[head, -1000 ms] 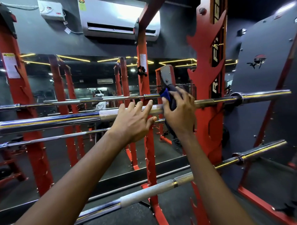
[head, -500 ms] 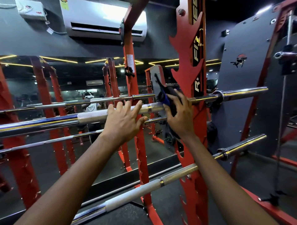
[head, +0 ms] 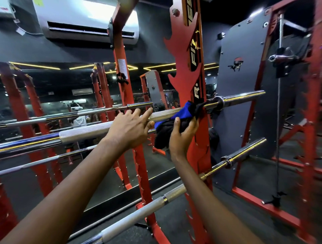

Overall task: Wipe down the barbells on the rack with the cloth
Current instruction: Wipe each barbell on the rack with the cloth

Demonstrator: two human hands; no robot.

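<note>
Two barbells racked: right hand (head: 181, 134) grip clenched the cloth (head: 174, 122) on the upper barbell (head: 162, 115) near its collar, left hand (head: 129, 129) released beside it, lower barbell (head: 144, 211) below seemingly unwiped.

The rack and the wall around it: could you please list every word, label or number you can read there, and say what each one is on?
"FI", cut off above: black strip on the red upright, at.
"R", cut off: same strip, lower, at.
White label on the rear upright: too small to read.
Yellow sticker on the air conditioner: blurred.
Red and black logo on the grey panel: a figure, no legible words.
Shirt print in the mirror: unreadable.
</note>
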